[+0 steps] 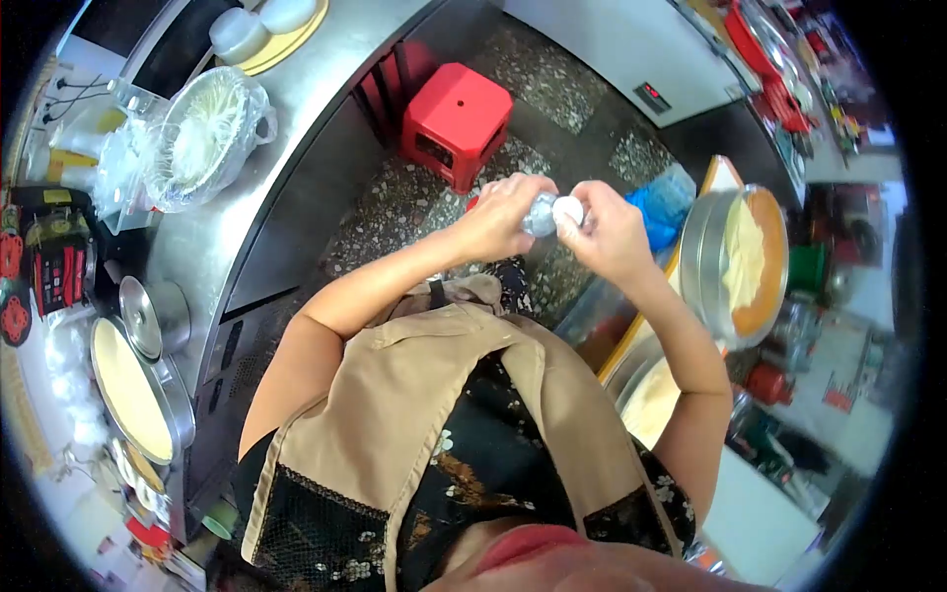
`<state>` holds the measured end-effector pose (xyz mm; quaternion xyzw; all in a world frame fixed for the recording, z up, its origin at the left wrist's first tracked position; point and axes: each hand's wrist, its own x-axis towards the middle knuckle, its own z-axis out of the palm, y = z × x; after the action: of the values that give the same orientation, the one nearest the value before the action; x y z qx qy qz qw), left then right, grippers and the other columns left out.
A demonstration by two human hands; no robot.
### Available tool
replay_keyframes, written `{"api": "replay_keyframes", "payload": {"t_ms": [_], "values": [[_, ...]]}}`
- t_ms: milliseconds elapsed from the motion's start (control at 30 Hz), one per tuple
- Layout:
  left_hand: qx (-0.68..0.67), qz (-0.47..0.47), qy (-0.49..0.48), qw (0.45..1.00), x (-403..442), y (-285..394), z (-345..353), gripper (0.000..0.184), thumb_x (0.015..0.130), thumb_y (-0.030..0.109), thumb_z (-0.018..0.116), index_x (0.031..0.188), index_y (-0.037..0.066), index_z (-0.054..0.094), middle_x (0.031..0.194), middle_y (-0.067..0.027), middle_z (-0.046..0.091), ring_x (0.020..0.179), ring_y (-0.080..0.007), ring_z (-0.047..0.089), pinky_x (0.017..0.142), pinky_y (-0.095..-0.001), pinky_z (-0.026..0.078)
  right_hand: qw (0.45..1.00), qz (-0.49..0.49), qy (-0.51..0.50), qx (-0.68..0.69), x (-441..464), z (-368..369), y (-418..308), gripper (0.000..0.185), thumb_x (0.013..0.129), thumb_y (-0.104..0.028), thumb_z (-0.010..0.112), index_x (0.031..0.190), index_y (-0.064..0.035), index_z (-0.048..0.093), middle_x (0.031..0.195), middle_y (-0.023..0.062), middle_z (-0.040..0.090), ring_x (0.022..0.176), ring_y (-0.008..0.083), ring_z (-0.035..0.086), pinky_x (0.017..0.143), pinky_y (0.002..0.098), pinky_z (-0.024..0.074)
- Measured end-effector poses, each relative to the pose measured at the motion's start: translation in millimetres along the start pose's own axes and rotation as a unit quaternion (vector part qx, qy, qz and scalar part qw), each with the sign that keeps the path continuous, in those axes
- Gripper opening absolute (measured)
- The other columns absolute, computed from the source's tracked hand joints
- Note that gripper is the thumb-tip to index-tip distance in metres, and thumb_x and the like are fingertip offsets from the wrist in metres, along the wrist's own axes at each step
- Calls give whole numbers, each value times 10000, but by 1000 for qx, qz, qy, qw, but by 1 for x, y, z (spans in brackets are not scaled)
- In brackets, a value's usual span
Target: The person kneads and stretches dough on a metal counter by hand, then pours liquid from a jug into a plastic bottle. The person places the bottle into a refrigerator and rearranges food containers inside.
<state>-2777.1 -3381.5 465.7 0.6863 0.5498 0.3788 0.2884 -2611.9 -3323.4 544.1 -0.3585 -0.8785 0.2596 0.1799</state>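
In front of my apron, above the floor, both hands meet at a small bottle. My left hand point(508, 212) wraps round the clear, see-through bottle point(540, 216). With thumb and fingers, my right hand point(609, 229) grips its round white cap point(567, 209). The cap lies against the bottle's right side in view; I cannot tell whether it is still seated on the neck. What the bottle contains is too small to make out. Off to the right of my right hand stands a round cake pan point(708, 259) with pale yellow filling.
A red plastic stool point(459, 116) stands on the speckled floor ahead. The steel counter point(212, 247) on the left carries a plastic-wrapped bowl point(209, 138) and an oval pan point(133, 390) of pale batter. Another filled pan point(651, 403) sits by my right elbow, near a blue bag point(663, 209).
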Motion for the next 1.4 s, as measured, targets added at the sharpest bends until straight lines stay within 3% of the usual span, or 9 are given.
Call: {"api": "replay_keyframes", "payload": {"t_ms": [133, 300, 500, 733, 1033, 1133, 1300, 1367, 1400], "values": [[-112, 27, -110, 987, 64, -17, -15, 606, 579, 23, 642, 1139, 85, 420, 1041, -152, 502, 1022, -331, 480, 860, -416, 370, 901, -393, -10, -182, 84, -26, 58, 237, 621, -289, 615, 694, -94, 505, 628, 62, 444, 540, 235, 484, 509, 345, 403], [-148, -55, -88, 984, 144, -24, 8, 592, 618, 41, 657, 1152, 28, 399, 1041, -168, 501, 1016, -324, 492, 844, -388, 401, 867, -479, 6, -136, 159, -45, 134, 238, 626, -308, 576, 634, -108, 448, 601, 51, 408, 528, 214, 463, 498, 326, 378], [30, -149, 121, 981, 223, -37, 32, 599, 594, 67, 639, 1146, 91, 408, 1068, -167, 498, 1053, -345, 460, 884, -438, 331, 945, -285, 30, -156, 219, -53, 189, 205, 715, -248, 558, 640, -85, 459, 594, 92, 505, 498, 276, 543, 454, 378, 453], [21, -196, 129, 972, 259, -40, 26, 622, 606, 67, 643, 1178, 90, 402, 1106, -169, 481, 1090, -351, 431, 913, -440, 311, 968, -228, -18, -108, 251, -59, 194, 312, 765, -371, 578, 721, -77, 482, 642, 127, 568, 554, 302, 582, 476, 402, 463], [4, -102, 174, 979, 254, -61, 17, 921, 578, 259, 799, 1305, 42, 275, 1276, -158, 346, 1210, -307, 332, 1013, -394, 264, 945, -320, 60, -11, 268, -40, 209, 255, 730, -293, 649, 701, -91, 496, 624, 93, 566, 525, 267, 570, 476, 353, 457], [-200, -266, 201, 921, 220, -120, 4, 740, 706, 203, 718, 1307, 45, 318, 1265, -165, 414, 1161, -257, 410, 982, -388, 337, 941, -329, 72, -35, 277, -31, 222, 234, 712, -267, 661, 699, -96, 502, 579, 73, 524, 501, 252, 549, 472, 336, 448], [-33, -591, 428, 683, 102, -367, -38, 595, 620, 92, 689, 1138, -63, 443, 1101, -210, 543, 1002, -292, 547, 807, -351, 468, 953, -292, 56, -54, 282, -25, 268, 220, 675, -237, 680, 741, -83, 537, 621, 80, 548, 524, 256, 548, 491, 343, 448], [55, -581, 524, 620, 121, -331, -72, 469, 579, 73, 668, 1010, -63, 543, 977, -204, 606, 947, -288, 587, 826, -351, 458, 961, -263, 31, -84, 281, -24, 284, 238, 657, -238, 691, 762, -77, 550, 638, 85, 559, 544, 263, 554, 502, 349, 448], [-28, -521, 499, 692, 85, -401, -74, 504, 617, 98, 665, 1068, -81, 531, 1029, -191, 593, 942, -283, 576, 805, -362, 452, 966, -239, 11, -99, 281, -23, 291, 249, 650, -241, 696, 774, -74, 557, 643, 89, 563, 554, 267, 558, 507, 351, 448]]}}
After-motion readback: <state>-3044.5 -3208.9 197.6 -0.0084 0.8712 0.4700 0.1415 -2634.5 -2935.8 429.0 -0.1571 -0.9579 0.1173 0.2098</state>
